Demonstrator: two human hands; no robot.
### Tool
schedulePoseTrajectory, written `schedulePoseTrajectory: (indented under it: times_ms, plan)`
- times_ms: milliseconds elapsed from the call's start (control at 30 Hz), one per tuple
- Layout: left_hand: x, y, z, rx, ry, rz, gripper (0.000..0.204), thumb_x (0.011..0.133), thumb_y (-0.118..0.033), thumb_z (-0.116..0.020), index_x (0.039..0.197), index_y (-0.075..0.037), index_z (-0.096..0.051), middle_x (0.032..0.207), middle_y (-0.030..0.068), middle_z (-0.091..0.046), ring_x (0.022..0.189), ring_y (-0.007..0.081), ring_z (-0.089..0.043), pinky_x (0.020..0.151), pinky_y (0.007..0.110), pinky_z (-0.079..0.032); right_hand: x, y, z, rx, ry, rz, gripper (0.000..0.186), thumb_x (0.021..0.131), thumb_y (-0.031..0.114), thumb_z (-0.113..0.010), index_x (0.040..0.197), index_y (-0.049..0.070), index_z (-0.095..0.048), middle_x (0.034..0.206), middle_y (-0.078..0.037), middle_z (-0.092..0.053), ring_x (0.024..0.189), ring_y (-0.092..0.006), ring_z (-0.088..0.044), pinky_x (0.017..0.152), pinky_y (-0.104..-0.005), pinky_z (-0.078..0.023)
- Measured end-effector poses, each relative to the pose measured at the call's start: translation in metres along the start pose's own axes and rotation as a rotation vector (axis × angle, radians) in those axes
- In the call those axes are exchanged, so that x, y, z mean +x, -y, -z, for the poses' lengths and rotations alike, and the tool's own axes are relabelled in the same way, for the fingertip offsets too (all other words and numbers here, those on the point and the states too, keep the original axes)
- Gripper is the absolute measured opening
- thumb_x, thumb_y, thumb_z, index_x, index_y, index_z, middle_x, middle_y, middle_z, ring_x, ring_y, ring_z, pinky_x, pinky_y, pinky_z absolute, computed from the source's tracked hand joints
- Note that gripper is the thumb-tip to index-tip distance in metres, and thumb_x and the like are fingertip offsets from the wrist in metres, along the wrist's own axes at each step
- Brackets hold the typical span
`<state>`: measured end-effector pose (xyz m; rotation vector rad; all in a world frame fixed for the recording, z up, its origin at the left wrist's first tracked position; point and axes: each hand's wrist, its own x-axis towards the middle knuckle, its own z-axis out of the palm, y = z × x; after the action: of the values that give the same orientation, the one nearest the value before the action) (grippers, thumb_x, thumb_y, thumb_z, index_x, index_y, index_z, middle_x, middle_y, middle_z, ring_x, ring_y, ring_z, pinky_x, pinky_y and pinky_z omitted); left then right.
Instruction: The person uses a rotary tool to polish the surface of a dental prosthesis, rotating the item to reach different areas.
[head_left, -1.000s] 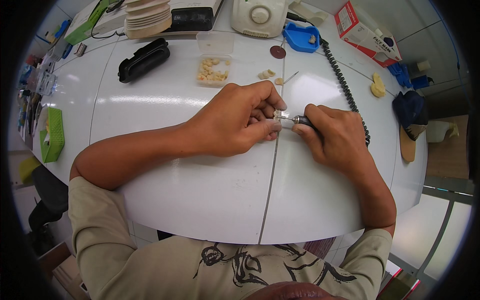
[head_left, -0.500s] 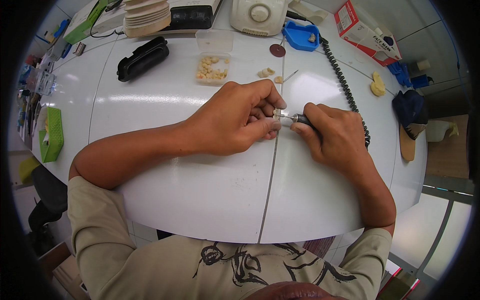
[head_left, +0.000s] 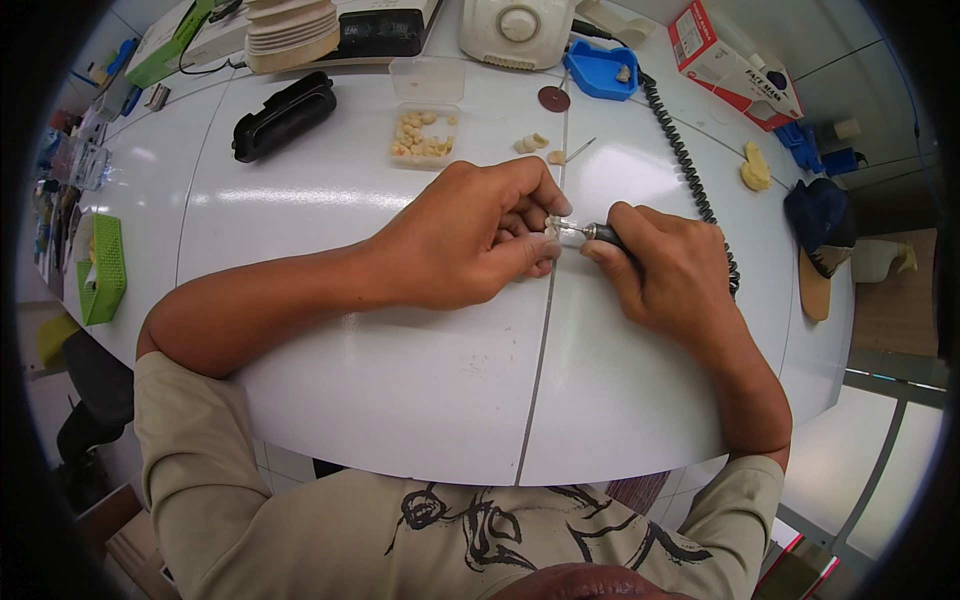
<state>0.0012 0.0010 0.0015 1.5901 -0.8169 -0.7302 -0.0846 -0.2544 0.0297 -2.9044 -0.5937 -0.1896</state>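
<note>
Near the middle of the white table, my left hand (head_left: pixel 465 238) pinches a small pale, tooth-like piece (head_left: pixel 552 226) between thumb and fingertips. Those fingers partly hide it. My right hand (head_left: pixel 668 262) is closed around a dark rotary handpiece (head_left: pixel 605 235), gripped like a pen. Its thin metal bit points left and meets the pale piece, though the exact contact is too small to make out. A black coiled cord (head_left: pixel 690 170) runs behind my right hand toward the back of the table. Beyond my left fingers lie several loose pale pieces (head_left: pixel 530 144) and a thin metal bit (head_left: pixel 581 150).
A clear plastic box (head_left: pixel 424 163) holds several tooth-like pieces. Behind it stand a black case (head_left: pixel 285 117), a cream control unit (head_left: pixel 516 35) with a dial, a blue tray (head_left: pixel 588 82) and a reddish disc (head_left: pixel 553 98). A yellow cast (head_left: pixel 756 168) lies right; a green basket (head_left: pixel 108 270) stands left.
The handpiece and its bit have shifted very slightly away from me at the pale piece. Both hands keep nearly the same pose and hold.
</note>
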Motion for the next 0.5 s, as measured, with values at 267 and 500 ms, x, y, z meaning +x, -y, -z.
schedulePoseTrajectory:
  times_ms: [267,500]
  plan:
    - [-0.0008,-0.0022,-0.0004,0.047,0.002,-0.013,0.025,0.107,0.001,-0.07,0.129,0.009,-0.06,0.105,0.0147,-0.078,0.096,0.015,-0.08,0.085,0.026,-0.066,0.0006,-0.0038,0.0038,0.012,0.023,0.045,0.039,0.104,0.041,-0.077,0.088,0.008,-0.064,0.072,-0.008,-0.068,0.059,-0.0307,-0.067,0.053,-0.044,-0.049]
    - [-0.0011,-0.0022,-0.0003,0.058,-0.007,-0.027,0.027,0.106,0.0,-0.071,0.13,0.008,-0.061,0.102,0.0131,-0.079,0.095,0.0141,-0.08,0.082,0.025,-0.064,0.0003,-0.0048,0.0036,0.032,0.035,0.06,0.037,0.103,0.039,-0.078,0.088,0.008,-0.065,0.072,-0.008,-0.068,0.059,-0.0308,-0.067,0.053,-0.0443,-0.048]
